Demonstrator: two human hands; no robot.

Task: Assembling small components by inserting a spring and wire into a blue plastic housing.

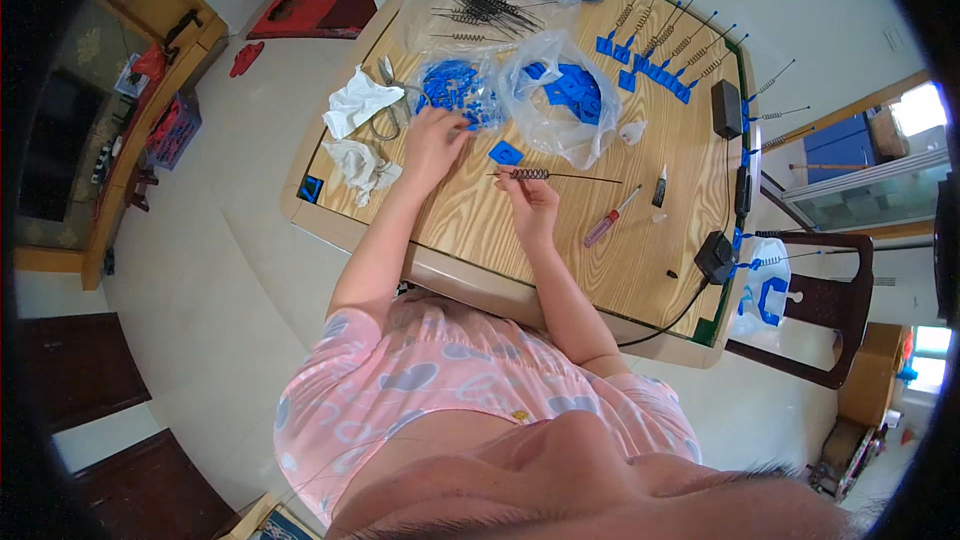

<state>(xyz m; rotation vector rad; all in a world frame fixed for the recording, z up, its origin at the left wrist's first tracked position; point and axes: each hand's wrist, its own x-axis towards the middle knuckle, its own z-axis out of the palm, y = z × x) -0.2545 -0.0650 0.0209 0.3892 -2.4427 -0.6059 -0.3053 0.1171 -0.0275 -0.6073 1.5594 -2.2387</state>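
Note:
Between the fingertips of my right hand (533, 205) is a dark wire with a coiled spring section (530, 175), held level with its long straight end pointing right. My left hand (437, 145) reaches to the near edge of a clear bag of small blue plastic pieces (455, 85). Its fingers are bent together over the pieces, and their tips hide whatever they may grip. Just beyond my right fingertips lies a flat blue plastic piece (506, 153). Right of the first bag, another clear bag (515, 90) holds larger flat blue pieces (575, 95).
Scissors (388, 120) and crumpled white tissue (360, 105) lie left. Loose spring wires (485, 10) sit at the back; several assembled blue-based springs (650, 65) stand back right. A red-handled screwdriver (602, 228), a small tube (660, 185) and a black adapter with cable (715, 257) are on the right.

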